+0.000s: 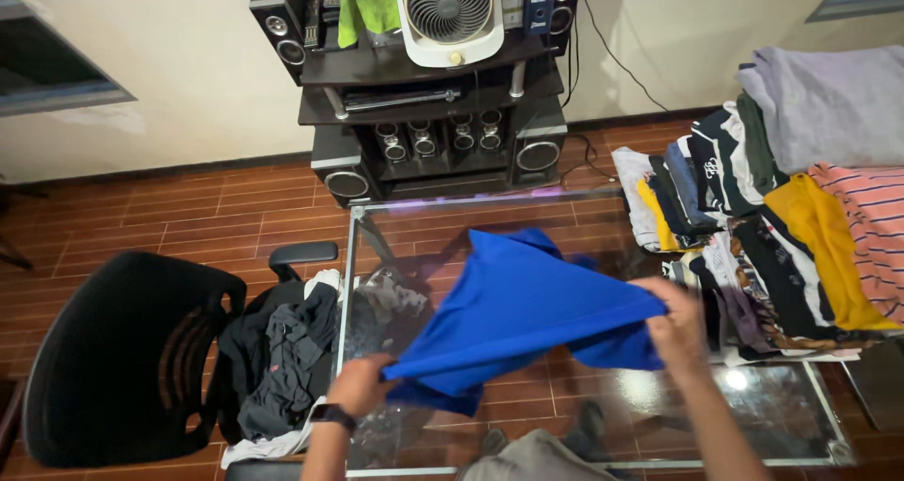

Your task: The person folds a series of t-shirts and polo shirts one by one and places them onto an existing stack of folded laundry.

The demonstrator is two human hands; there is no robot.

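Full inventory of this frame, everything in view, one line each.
blue garment: 1, blue, held stretched above the glass table
glass table: 1, clear, centre
clothes pile: 1, mixed colours, right
office chair: 1, black, left
dark clothes: several, black and grey, on the chair seat
media stand: 1, dark, against the wall
speakers: several, black, on the stand
fan: 1, white, stand top
green cloth: 1, beside the fan
left hand: grips the garment's lower left corner
right hand: grips its right end
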